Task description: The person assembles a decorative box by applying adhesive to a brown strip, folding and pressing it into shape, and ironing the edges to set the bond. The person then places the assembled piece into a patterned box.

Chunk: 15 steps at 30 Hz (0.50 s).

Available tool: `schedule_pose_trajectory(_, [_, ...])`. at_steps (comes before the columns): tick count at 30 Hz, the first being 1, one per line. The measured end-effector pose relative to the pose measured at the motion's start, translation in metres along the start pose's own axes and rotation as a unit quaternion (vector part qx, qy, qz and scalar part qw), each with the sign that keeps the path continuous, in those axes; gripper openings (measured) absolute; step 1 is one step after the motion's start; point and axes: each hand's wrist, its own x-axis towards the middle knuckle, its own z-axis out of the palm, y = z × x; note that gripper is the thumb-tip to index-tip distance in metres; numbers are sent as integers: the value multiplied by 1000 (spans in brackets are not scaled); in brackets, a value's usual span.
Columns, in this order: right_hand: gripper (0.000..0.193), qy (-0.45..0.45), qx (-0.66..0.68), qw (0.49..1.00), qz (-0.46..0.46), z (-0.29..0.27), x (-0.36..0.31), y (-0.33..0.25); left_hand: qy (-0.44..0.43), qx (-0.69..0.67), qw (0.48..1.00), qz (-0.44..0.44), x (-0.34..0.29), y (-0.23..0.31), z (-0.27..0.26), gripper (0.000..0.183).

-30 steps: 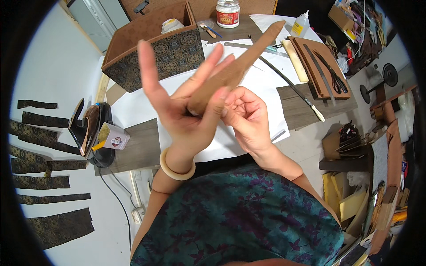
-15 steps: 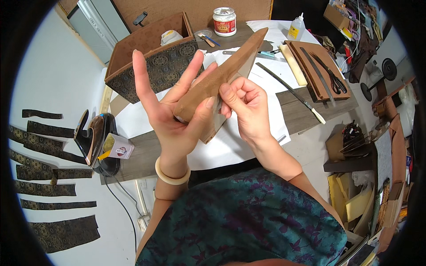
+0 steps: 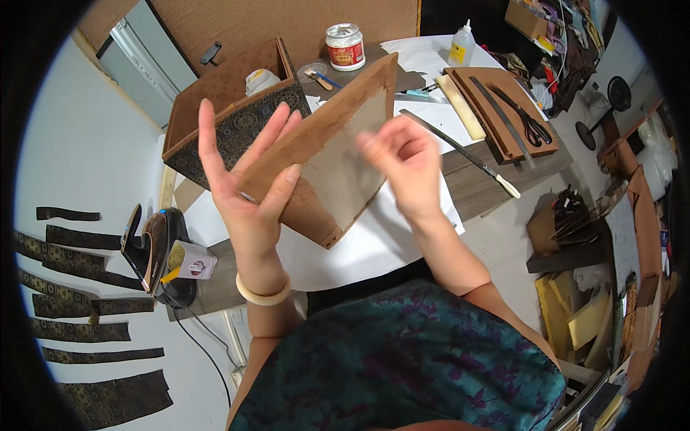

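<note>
A flat panel (image 3: 343, 159) with a brown covering folded over its edges and a pale grey middle is tilted in front of me. My left hand (image 3: 248, 212) grips its left edge, thumb on the face and the index finger stretched up past it. Close over the pale middle is my right hand (image 3: 411, 161), fingers curled in toward the thumb. Its fingertips are smeared by motion, so whether it touches the panel or pinches something small cannot be made out. White paper (image 3: 345, 255) lies on the table underneath.
Behind the panel stands an open box (image 3: 237, 126) covered in dark patterned cloth. An iron (image 3: 147, 248) and a small cup (image 3: 194, 260) are at left. A jar (image 3: 346, 49), glue bottle (image 3: 461, 47), long blade (image 3: 460, 151) and scissors (image 3: 528, 122) on a brown board (image 3: 478, 93) lie beyond. Patterned strips (image 3: 79, 330) hang at left.
The panel has turned so its pale middle faces me more. My right hand has come off its edge to over its face. My left hand keeps its grip and has shifted left.
</note>
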Motion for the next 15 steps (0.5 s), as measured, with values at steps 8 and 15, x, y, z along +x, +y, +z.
schedule_pose_trajectory(8, [49,-117,-14,992,35,-10,68,-18,14,-102,994,-17,4,-7,-24,107])
schedule_pose_trajectory(15, [48,-148,24,960,-238,-26,43,-11,-119,-5,993,-19,-5,3,-49,105])
